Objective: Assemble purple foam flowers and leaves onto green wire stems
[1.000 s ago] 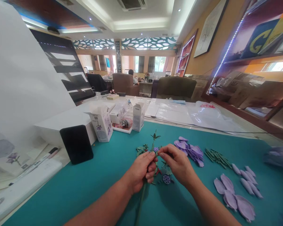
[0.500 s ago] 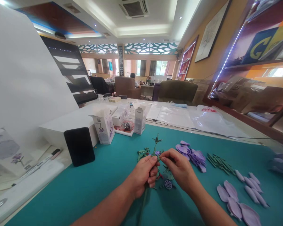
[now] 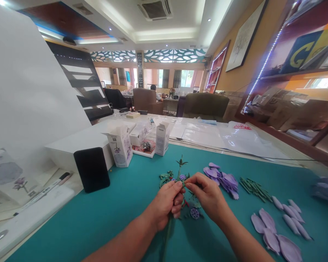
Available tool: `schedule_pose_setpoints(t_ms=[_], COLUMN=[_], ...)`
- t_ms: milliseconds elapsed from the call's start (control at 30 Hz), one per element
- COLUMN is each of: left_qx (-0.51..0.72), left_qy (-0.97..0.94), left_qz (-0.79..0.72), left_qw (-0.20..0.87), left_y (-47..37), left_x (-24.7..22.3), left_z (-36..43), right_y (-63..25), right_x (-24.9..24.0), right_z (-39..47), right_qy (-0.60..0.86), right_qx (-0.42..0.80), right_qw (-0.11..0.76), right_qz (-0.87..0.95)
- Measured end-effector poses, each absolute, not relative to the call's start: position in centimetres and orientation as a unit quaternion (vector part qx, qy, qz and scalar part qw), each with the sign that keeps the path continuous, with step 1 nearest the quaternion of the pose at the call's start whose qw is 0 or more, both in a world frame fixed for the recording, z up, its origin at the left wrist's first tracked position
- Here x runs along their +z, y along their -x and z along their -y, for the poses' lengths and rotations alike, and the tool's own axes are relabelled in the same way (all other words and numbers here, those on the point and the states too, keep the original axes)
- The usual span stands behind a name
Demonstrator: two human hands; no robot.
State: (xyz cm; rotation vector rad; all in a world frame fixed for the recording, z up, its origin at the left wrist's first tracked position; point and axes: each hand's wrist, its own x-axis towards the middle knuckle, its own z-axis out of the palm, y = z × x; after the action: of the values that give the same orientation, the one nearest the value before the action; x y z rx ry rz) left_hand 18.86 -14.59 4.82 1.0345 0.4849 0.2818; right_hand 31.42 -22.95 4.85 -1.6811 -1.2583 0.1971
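Note:
A long green artificial flower stem (image 3: pixel 167 233) runs up through the closed fingers of my left hand (image 3: pixel 168 202). Its leafy tip (image 3: pixel 181 162) sticks out above my thumb. My right hand (image 3: pixel 207 196) meets the left one, with thumb and forefinger pinched at a small green piece beside the stem; that piece is mostly hidden by the fingertips. Behind and below the hands lie loose green leaf parts (image 3: pixel 166 177), small red bits and a purple lattice disc (image 3: pixel 194 213). A second purple disc (image 3: pixel 182 177) shows just above my left thumb.
Purple petals (image 3: pixel 224 182), green tube pieces (image 3: pixel 255 189), pale lilac buds (image 3: pixel 292 218) and broad lilac petals (image 3: pixel 270 233) lie to the right on the green mat (image 3: pixel 120 218). Printed boxes (image 3: pixel 120 147) and a black tablet-like slab (image 3: pixel 92 170) stand at the left. A person sits far back.
Almost nothing differs. Both hands stay at the same spot on the stem, with only a very slight shift of the stem's tip.

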Motion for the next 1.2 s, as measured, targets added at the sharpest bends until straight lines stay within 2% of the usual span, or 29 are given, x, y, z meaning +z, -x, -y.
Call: schedule_pose_setpoints(t_ms=[333,633,1200], left_qx=[0.132,0.148,0.098], left_qy=[-0.486,-0.477,-0.465], left_qz=[-0.229,-0.225,-0.219], left_qw=[0.833,0.836,0.852], left_y=[-18.92,-18.71,-18.77], left_x=[4.8,5.17,5.16], left_z=[14.65,14.27,14.28], right_y=[-31.47,-31.4,-30.86], right_x=[4.77,5.52,4.84], right_z=[22.9,22.95,22.72], right_qy=[0.686,0.653,0.658], right_qx=[0.099,0.196,0.214], right_qw=[0.515,0.572,0.573], right_qz=[0.505,0.456,0.439])
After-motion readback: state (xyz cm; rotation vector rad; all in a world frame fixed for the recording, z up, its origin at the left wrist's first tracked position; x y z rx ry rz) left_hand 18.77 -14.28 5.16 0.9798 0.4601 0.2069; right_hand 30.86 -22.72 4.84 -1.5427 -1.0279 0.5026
